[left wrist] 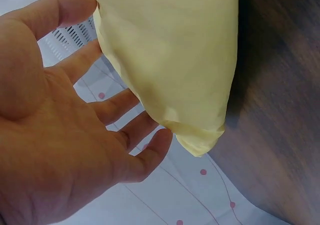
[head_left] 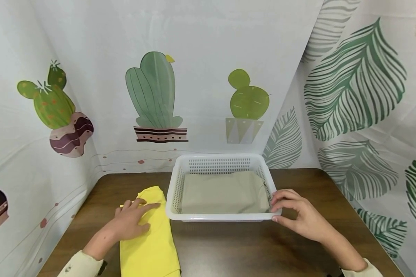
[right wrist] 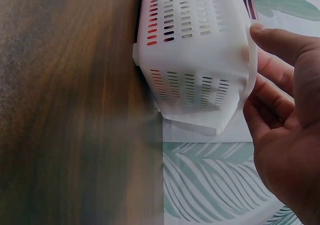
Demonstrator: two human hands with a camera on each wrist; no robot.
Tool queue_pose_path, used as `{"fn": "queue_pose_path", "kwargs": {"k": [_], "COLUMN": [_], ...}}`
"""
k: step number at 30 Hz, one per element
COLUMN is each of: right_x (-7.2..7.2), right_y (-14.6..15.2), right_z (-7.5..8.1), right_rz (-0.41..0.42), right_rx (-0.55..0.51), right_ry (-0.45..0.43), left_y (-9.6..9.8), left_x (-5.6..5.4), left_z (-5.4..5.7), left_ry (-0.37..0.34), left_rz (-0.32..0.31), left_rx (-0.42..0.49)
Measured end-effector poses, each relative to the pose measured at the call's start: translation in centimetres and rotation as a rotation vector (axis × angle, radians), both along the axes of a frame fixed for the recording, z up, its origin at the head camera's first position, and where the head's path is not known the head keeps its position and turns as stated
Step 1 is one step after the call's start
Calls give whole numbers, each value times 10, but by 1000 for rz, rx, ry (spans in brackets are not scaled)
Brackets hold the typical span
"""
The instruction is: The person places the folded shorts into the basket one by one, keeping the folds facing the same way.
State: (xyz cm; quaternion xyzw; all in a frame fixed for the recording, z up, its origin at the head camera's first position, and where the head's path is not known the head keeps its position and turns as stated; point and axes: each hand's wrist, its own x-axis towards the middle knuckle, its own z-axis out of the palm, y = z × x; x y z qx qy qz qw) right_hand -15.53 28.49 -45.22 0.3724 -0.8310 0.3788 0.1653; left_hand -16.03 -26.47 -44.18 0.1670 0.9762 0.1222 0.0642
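A white plastic basket (head_left: pixel 225 217) stands toward the back of the table, with a folded grey-beige cloth (head_left: pixel 225 194) lying inside. My right hand (head_left: pixel 299 215) pinches the rim at its near right corner, the thumb on the outside. In the right wrist view the thumb and curled fingers meet at the rim of the slotted basket (right wrist: pixel 200 60). To the basket's left lies a folded yellow cloth (head_left: pixel 150 250). My left hand (head_left: pixel 131 223) rests on it with fingers spread. The left wrist view shows those fingertips touching the edge of the yellow cloth (left wrist: pixel 170 50).
Everything lies on a dark brown wooden table (head_left: pixel 228 246). Behind it hangs a white curtain (head_left: pixel 201 77) printed with cacti. Another curtain with leaf prints (head_left: pixel 357 84) covers the right side. The basket's left wall stands close beside the yellow cloth.
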Motion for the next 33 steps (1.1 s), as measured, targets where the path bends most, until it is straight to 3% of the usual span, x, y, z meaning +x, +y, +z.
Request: {"fn": "queue_pose_path", "kwargs": {"k": [21,33], "right_x": [0,1], "right_y": [0,0], "right_z": [-2,-3], "right_rz": [-21,-15], "right_rx": [-5,-17], "right_ry": [-26,-13], "left_y": [6,13], "left_x": [17,32], "left_z": [-3,-3], "left_ry": [15,58], "left_rz": [33,40], "left_rx": [-25,-58]}}
